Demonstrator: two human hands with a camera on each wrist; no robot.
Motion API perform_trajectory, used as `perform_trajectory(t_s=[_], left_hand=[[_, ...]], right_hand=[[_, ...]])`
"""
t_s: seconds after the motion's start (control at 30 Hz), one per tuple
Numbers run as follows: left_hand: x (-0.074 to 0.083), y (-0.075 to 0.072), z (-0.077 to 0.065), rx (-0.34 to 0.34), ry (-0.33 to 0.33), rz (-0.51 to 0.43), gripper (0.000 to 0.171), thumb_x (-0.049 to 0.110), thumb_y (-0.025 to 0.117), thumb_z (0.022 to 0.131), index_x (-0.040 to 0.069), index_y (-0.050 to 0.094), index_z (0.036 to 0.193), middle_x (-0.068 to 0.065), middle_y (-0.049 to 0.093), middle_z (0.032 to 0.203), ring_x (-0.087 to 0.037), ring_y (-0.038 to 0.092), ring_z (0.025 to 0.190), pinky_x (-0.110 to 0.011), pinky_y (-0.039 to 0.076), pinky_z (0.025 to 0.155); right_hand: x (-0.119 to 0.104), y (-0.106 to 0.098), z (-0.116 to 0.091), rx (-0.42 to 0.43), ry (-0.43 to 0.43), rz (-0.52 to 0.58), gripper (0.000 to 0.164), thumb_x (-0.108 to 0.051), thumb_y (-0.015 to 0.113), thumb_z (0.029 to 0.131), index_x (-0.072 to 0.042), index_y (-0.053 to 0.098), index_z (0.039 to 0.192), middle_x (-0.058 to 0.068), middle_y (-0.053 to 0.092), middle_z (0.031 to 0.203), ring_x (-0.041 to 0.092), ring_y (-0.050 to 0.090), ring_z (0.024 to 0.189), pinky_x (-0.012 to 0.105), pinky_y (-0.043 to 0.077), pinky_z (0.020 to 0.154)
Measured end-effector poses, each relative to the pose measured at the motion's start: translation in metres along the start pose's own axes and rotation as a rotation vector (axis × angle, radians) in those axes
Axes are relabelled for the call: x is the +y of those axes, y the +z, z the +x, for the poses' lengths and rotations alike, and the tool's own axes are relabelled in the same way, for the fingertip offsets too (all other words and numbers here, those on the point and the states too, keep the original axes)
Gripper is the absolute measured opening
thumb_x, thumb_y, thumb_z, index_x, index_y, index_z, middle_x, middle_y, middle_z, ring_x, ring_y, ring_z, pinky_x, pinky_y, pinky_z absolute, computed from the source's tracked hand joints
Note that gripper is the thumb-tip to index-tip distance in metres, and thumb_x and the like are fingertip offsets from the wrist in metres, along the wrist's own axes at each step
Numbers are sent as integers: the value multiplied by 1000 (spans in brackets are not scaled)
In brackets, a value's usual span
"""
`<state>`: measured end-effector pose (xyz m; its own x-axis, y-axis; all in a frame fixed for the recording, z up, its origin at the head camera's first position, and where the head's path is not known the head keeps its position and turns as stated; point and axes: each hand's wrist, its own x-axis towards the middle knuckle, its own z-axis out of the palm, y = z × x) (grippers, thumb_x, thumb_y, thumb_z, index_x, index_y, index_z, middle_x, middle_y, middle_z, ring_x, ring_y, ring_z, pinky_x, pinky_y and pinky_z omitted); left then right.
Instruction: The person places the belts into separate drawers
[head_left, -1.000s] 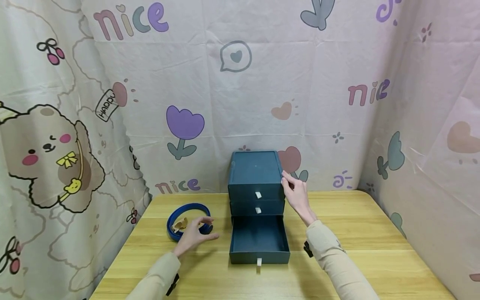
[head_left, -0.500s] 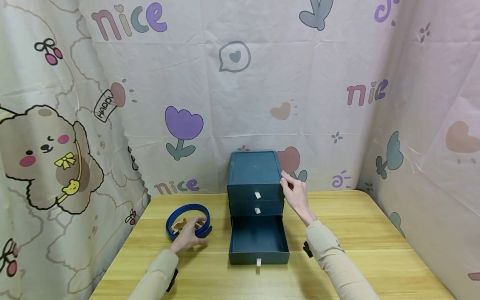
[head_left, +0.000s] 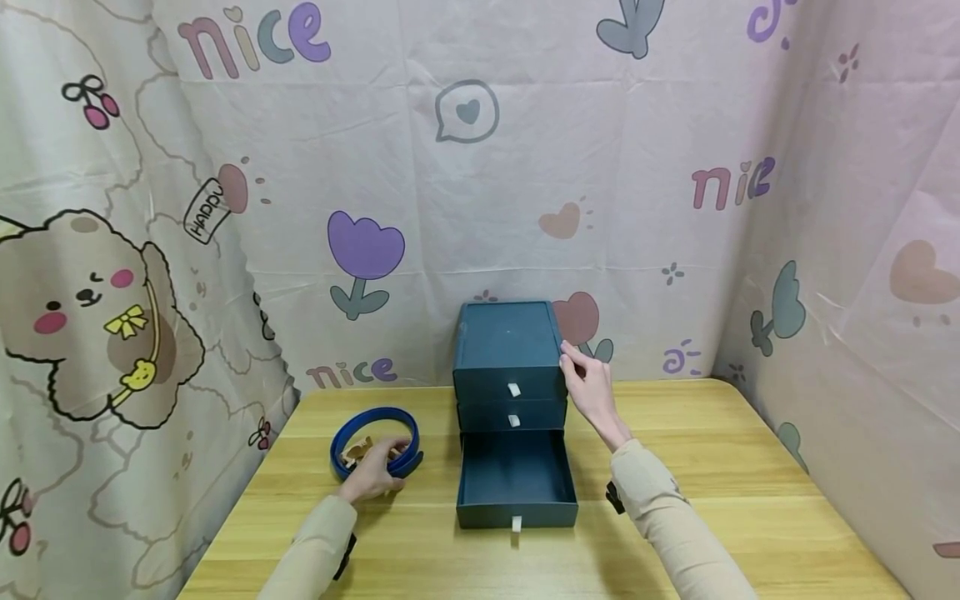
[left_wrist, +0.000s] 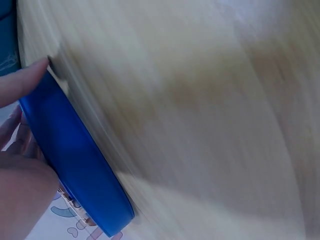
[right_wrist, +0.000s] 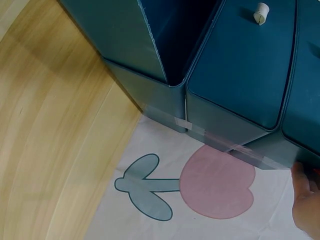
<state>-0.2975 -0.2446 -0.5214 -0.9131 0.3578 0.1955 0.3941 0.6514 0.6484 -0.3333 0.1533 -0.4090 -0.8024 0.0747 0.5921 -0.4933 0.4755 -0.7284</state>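
A coiled blue belt (head_left: pixel 342 433) with a gold-coloured buckle (head_left: pixel 357 452) lies on the left of the table. My left hand (head_left: pixel 372 475) grips the belt's near side. In the left wrist view the thumb (left_wrist: pixel 27 82) is outside the blue band (left_wrist: pixel 75 155) and the fingers are behind it. Right of the belt stands a dark blue drawer box (head_left: pixel 510 333), its bottom drawer (head_left: pixel 517 475) pulled out with nothing in it. The fingertips of my right hand (head_left: pixel 590 387) rest against the box's upper right side; the right wrist view shows only part of this hand.
The upper two drawers are pushed in, with white pull tabs (head_left: pixel 513 389) on their fronts. All this stands on a wooden table (head_left: pixel 675 467). A printed cloth (head_left: pixel 480 192) hangs behind it and at both sides.
My left hand has moved left and closed on the near side of the belt. The right hand keeps its place on the drawer box, and the bottom drawer stays out.
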Motion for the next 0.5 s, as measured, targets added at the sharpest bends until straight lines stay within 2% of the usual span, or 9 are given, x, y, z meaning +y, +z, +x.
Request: perform_trajectory(t_s=[0.13,0.3,0.5], left_hand=[[-3,1,2,11,-15,14,65,-14,77,70,-10,56,132,-25,61,121,-37,62,103,-51,55,87],[-5,3,3,30,-23,9,59,-16,74,73,-8,59,130,-22,64,118,-35,64,101,-45,57,85],[-5,3,3,56,-13,3,53,-16,73,75,-7,63,126,-24,67,118,-35,66,98,-43,58,82]], right_hand=[[1,1,1,5,-7,-3,34,-13,55,102,1,64,132,19,64,136,31,63,126,46,58,92],[1,1,1,13,-13,-11,34,-13,55,102,1,65,131,19,65,135,30,64,125,44,59,90],[1,1,1,10,-11,6,34,-12,55,102,2,65,131,20,65,135,31,61,128,48,57,94]])
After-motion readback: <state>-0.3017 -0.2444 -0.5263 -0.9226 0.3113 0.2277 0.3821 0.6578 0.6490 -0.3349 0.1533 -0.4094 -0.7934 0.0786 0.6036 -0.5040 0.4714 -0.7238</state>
